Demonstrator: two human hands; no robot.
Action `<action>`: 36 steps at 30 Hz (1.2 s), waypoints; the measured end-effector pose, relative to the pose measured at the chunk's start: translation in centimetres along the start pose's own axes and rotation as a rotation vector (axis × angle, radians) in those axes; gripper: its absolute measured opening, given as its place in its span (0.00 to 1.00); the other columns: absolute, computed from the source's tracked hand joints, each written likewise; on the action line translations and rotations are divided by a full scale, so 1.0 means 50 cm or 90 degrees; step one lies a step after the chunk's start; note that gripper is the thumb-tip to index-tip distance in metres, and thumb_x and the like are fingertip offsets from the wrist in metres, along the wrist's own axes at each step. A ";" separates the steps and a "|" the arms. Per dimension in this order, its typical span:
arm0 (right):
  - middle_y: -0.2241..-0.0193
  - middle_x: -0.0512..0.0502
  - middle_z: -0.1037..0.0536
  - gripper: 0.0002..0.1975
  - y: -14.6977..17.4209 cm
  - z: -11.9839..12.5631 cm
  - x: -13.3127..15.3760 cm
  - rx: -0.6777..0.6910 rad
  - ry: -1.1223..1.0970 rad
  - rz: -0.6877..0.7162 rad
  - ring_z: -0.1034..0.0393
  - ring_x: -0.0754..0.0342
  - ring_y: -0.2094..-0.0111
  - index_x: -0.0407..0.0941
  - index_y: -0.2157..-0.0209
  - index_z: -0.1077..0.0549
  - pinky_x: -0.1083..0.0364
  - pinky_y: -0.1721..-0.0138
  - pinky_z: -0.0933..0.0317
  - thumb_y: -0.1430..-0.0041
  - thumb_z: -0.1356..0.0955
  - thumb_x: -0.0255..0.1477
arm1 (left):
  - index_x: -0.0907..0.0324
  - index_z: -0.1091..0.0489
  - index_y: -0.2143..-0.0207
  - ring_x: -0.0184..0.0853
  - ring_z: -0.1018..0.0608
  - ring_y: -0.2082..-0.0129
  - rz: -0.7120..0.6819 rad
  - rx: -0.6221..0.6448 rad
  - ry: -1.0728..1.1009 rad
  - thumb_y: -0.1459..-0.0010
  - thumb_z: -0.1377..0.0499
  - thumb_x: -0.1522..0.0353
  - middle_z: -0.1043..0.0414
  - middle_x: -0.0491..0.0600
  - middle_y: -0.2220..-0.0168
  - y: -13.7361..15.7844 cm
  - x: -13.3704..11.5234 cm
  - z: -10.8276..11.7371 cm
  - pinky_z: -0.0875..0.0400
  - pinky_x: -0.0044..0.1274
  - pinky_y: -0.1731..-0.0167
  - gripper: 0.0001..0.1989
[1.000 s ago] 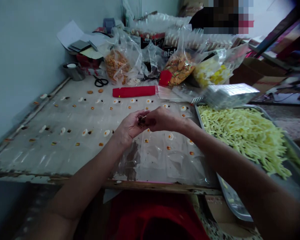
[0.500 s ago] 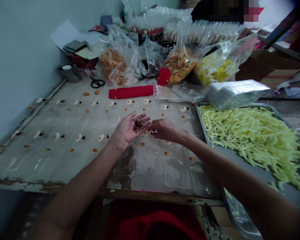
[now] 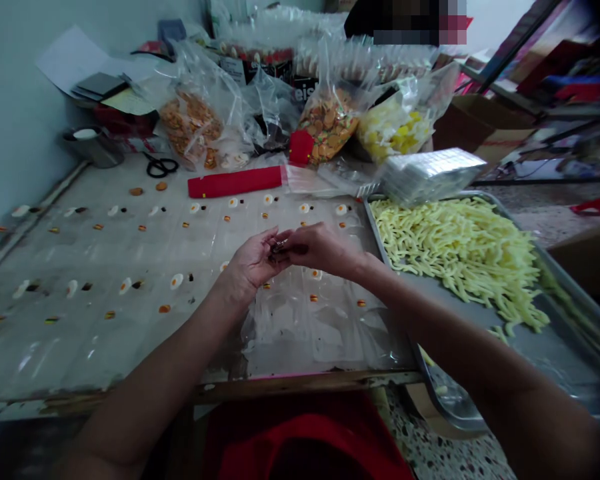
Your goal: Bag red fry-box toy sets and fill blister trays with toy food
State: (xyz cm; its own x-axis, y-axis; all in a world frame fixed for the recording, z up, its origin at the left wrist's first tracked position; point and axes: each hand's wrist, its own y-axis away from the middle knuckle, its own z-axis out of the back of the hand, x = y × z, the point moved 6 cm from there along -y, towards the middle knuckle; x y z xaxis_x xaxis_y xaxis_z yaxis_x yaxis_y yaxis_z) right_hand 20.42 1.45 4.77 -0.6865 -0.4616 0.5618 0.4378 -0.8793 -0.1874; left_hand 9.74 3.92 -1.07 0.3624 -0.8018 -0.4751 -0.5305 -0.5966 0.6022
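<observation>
My left hand (image 3: pixel 253 261) is turned palm up and cupped around several small dark brown pieces (image 3: pixel 277 247). Over that palm, my right hand (image 3: pixel 325 248) has its fingers pinched together among the pieces; whether one is between the fingertips is hidden. Beneath both hands, clear plastic moulded packs (image 3: pixel 300 320) cover the table in rows. Many compartments hold a tiny fried-egg shape (image 3: pixel 177 281) and a tiny burger or hot-dog shape (image 3: pixel 165 309). Beside several eggs lies a dark piece (image 3: pixel 191 277); the hands hide some compartments.
At right, a metal tray (image 3: pixel 555 267) bears a heap of pale yellow strips (image 3: pixel 460 247). A stack of clear plastic packs (image 3: pixel 430 175) rests over its far edge. Behind are a red strip (image 3: pixel 235 182), scissors (image 3: pixel 161 165), a metal cup (image 3: pixel 97 147) and a bag of orange-brown pieces (image 3: pixel 190 127).
My right hand has moved from a compartment beside the left hand back onto the left palm, its fingers now among the dark pieces. The camera view has swung to the right.
</observation>
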 end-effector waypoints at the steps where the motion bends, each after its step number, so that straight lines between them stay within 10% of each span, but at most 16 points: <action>1: 0.70 0.50 0.20 0.08 0.012 0.011 -0.017 -0.031 -0.059 -0.033 0.29 0.58 0.70 0.44 0.61 0.22 0.60 0.68 0.40 0.43 0.31 0.25 | 0.67 0.27 0.55 0.35 0.20 0.72 0.002 -0.014 -0.004 0.33 0.50 0.71 0.23 0.54 0.72 0.001 0.002 0.001 0.23 0.29 0.62 0.13; 6: 0.74 0.50 0.23 0.06 0.106 0.058 -0.093 -0.123 -0.153 -0.142 0.29 0.57 0.74 0.41 0.67 0.24 0.59 0.71 0.38 0.49 0.30 0.25 | 0.67 0.27 0.58 0.43 0.18 0.60 0.004 -0.021 -0.001 0.37 0.48 0.75 0.21 0.63 0.62 0.008 0.001 0.010 0.22 0.31 0.59 0.11; 11: 0.66 0.46 0.22 0.08 0.153 0.036 -0.078 0.018 0.065 0.010 0.29 0.56 0.67 0.45 0.67 0.20 0.57 0.63 0.39 0.48 0.31 0.21 | 0.68 0.27 0.56 0.44 0.18 0.57 0.032 0.001 -0.004 0.37 0.48 0.75 0.21 0.64 0.61 0.001 0.017 -0.021 0.22 0.32 0.57 0.12; 26: 0.56 0.44 0.21 0.15 0.133 0.091 -0.013 -0.027 0.045 0.072 0.27 0.53 0.59 0.46 0.58 0.20 0.55 0.57 0.37 0.45 0.32 0.19 | 0.66 0.26 0.63 0.33 0.22 0.77 0.037 0.068 -0.054 0.35 0.50 0.73 0.25 0.51 0.76 -0.046 0.074 -0.133 0.21 0.28 0.67 0.12; 32: 0.75 0.50 0.22 0.09 0.228 0.155 -0.094 -0.140 -0.046 -0.167 0.31 0.58 0.75 0.41 0.65 0.21 0.59 0.71 0.39 0.49 0.31 0.24 | 0.66 0.26 0.60 0.42 0.18 0.59 0.063 0.068 -0.049 0.36 0.47 0.72 0.21 0.61 0.63 -0.055 0.080 -0.135 0.22 0.33 0.56 0.10; 36: 0.73 0.50 0.22 0.08 0.301 0.133 -0.132 -0.020 0.027 -0.189 0.30 0.57 0.73 0.43 0.66 0.21 0.59 0.69 0.41 0.50 0.31 0.22 | 0.65 0.27 0.61 0.42 0.18 0.59 0.046 0.002 -0.044 0.38 0.46 0.75 0.21 0.60 0.63 -0.055 0.070 -0.081 0.22 0.32 0.56 0.09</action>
State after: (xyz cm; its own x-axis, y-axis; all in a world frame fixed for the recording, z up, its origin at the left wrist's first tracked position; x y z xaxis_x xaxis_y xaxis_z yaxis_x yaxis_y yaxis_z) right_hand 35.39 -7.95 3.62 -0.8053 -0.1879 0.5622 0.1970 -0.9794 -0.0451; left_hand 15.57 2.63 -1.80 0.2686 -0.8386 -0.4739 -0.5553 -0.5368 0.6352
